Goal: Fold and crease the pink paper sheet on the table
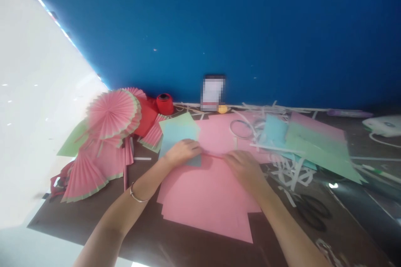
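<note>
Both my hands rest on a stack of pink paper sheets [206, 196] lying on a dark table [150, 233]. My left hand [181, 151] presses down at the sheet's far left, over the edge of a light blue sheet [177, 135]. My right hand [246, 169] lies flat a little to the right, fingers on a fold line in the pink paper. A thin bracelet [138, 196] circles my left wrist. Whether either hand pinches the paper is blurred.
Pink pleated paper fans [109, 114] pile up at the left, with a red tape roll [164, 103] behind them. Green and pink sheets [316, 144], white paper strips [290, 173] and black scissors [313, 210] lie at the right. A blue wall [219, 29] stands behind.
</note>
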